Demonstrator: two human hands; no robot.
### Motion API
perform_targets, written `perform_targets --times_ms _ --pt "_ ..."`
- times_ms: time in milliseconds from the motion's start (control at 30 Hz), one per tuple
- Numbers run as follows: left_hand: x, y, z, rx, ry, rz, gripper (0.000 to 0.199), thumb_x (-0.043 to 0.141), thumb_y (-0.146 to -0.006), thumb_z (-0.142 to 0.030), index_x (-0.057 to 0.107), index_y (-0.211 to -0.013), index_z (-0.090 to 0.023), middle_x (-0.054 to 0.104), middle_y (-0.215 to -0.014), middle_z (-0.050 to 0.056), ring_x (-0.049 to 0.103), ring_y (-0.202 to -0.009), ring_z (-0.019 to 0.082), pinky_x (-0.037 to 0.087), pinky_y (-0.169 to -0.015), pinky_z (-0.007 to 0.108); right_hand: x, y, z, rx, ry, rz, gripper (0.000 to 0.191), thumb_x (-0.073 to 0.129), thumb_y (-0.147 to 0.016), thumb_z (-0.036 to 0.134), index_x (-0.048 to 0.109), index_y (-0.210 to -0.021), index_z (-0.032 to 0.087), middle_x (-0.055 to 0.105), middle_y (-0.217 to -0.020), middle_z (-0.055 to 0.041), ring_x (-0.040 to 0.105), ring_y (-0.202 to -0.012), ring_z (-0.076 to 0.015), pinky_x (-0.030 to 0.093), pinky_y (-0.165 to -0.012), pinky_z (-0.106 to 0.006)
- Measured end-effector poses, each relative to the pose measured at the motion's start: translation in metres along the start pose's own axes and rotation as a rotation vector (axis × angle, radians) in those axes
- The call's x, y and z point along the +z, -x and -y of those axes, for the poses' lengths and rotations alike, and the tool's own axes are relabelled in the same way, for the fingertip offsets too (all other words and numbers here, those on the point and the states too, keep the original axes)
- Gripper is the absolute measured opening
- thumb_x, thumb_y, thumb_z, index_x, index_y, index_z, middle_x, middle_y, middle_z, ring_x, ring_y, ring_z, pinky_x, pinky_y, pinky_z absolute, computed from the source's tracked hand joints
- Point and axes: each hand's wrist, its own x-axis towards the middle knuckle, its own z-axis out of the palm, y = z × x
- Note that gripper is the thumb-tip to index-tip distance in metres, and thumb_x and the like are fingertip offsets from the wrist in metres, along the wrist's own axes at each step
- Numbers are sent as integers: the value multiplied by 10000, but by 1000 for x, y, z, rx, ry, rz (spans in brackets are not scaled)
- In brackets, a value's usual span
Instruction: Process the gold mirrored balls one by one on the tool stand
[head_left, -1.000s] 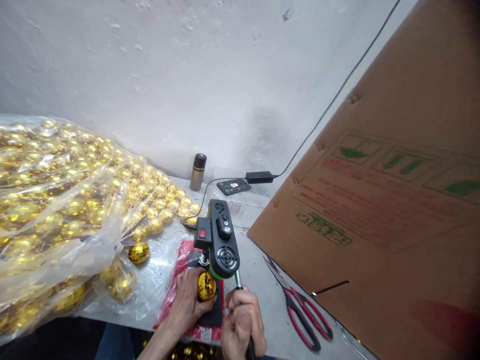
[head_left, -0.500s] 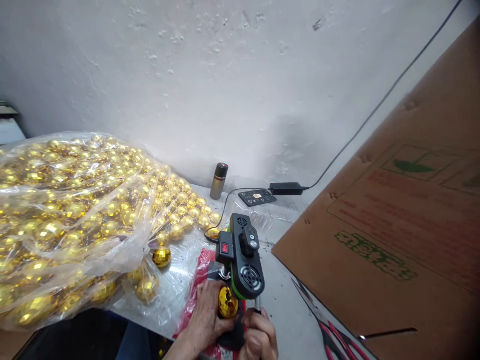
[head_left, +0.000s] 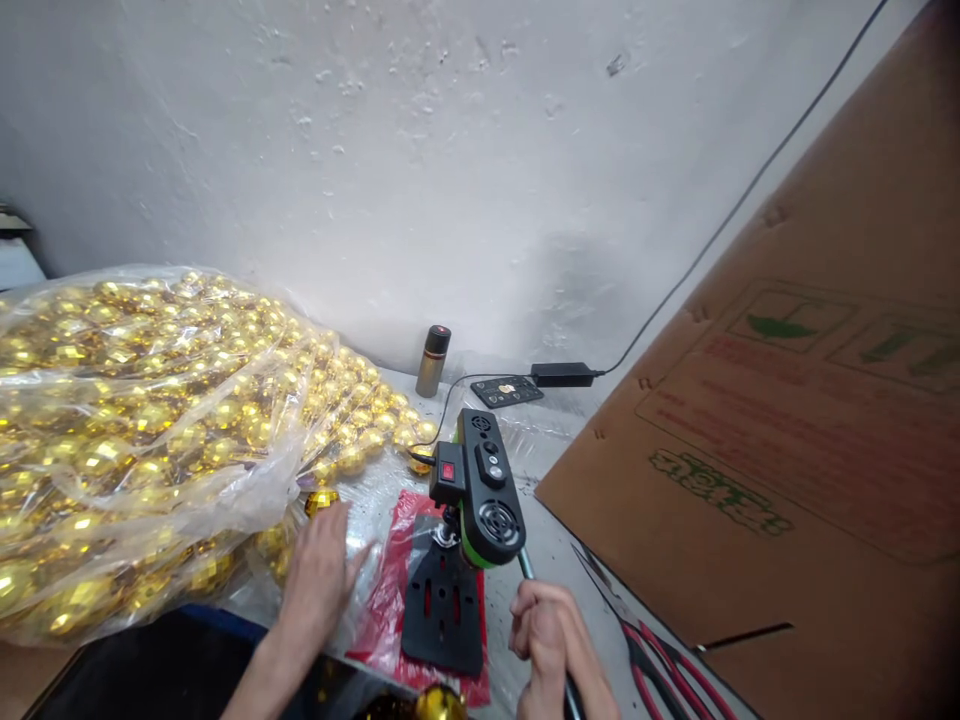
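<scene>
My left hand [head_left: 319, 565] reaches over the plastic at the left, its thumb held apart from the fingers. Just beyond its fingertips is a gold mirrored ball [head_left: 321, 500]; whether they touch it is unclear. My right hand [head_left: 551, 640] is wrapped around the metal lever [head_left: 526, 563] of a small black device [head_left: 491, 490] with a red switch, round vents and a green edge. Under the device's head lies its slotted black base plate [head_left: 442, 625], bare, on a red plastic bag [head_left: 386, 575]. Another gold ball [head_left: 441, 703] shows below the table's front edge.
A large clear bag of gold balls [head_left: 150, 430] covers the left side. Behind the device stand a spray can [head_left: 433, 360], a dark phone-like slab [head_left: 508, 391] and a black power adapter [head_left: 562, 375] with its cable. A cardboard box [head_left: 787, 420] and red-handled scissors [head_left: 652, 660] are at right.
My left hand has left the ball under the device and moved left to another ball. The base plate is now bare, and a ball shows below the table edge. My right hand stays on the lever.
</scene>
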Motion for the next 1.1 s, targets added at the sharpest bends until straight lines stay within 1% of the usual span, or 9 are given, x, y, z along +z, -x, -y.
perform_targets --times_ms 100,233,300,500,600,733,800,933,1100 --pt "-21 -45 6 -221 -278 97 356 579 -1061 -383 696 -1284 -132 800 -1176 249 784 -1087 407 634 -939 493 -8 -2 -14 -160 15 74 394 550 -1124 216 587 -731 221 583 -713 -4 522 -568 -135 403 -532 -281" --pt "-23 -71 0 -295 -258 257 311 617 -1008 -335 680 -1225 -122 806 -1138 249 808 -1038 404 634 -904 473 -14 -6 -20 -234 45 139 368 499 -1121 154 610 -777 223 570 -726 2 538 -593 -136 404 -531 -272" --pt "-20 -68 -6 -292 -77 252 356 615 -994 -383 669 -1251 -143 810 -1197 230 807 -1094 403 629 -954 498 -13 -6 -17 -228 48 147 359 489 -1118 138 608 -791 225 561 -732 8 542 -607 -136 408 -540 -273" --pt "1 -27 -49 -424 903 212 637 646 -911 -680 656 -1308 -183 819 -1254 148 791 -1187 353 628 -1050 484 -3 -18 7 -160 28 91 402 469 -1147 171 564 -760 226 528 -701 28 531 -613 -120 403 -568 -259" --pt "24 -2 -72 -485 1060 239 678 661 -898 -735 653 -1297 -187 815 -1266 147 780 -1212 347 618 -1084 485 0 -27 18 -142 38 94 422 476 -1155 188 522 -738 230 502 -676 43 506 -590 -106 386 -556 -248" --pt "51 18 -85 -385 918 156 642 683 -926 -685 627 -1355 -212 759 -1405 149 705 -1356 349 535 -1205 530 0 -32 23 -148 59 111 429 472 -1160 200 489 -733 234 495 -674 53 494 -573 -94 385 -536 -232" --pt "58 22 -86 -321 818 152 609 685 -946 -645 623 -1381 -223 757 -1404 150 715 -1339 360 543 -1190 568 -1 -31 22 -161 63 113 421 469 -1160 197 498 -742 235 499 -681 54 510 -589 -94 405 -555 -224" --pt "65 25 -84 -183 708 162 594 720 -943 -567 630 -1419 -224 785 -1363 173 766 -1243 403 614 -1083 619 -2 -26 17 -174 57 120 381 456 -1154 164 542 -791 235 515 -709 54 522 -609 -91 421 -567 -212" --pt "71 37 -78 25 703 173 547 742 -942 -457 650 -1435 -236 787 -1374 188 761 -1264 420 634 -1083 619 -3 -22 15 -186 55 124 357 432 -1151 143 557 -831 240 523 -736 52 529 -629 -89 438 -580 -202"
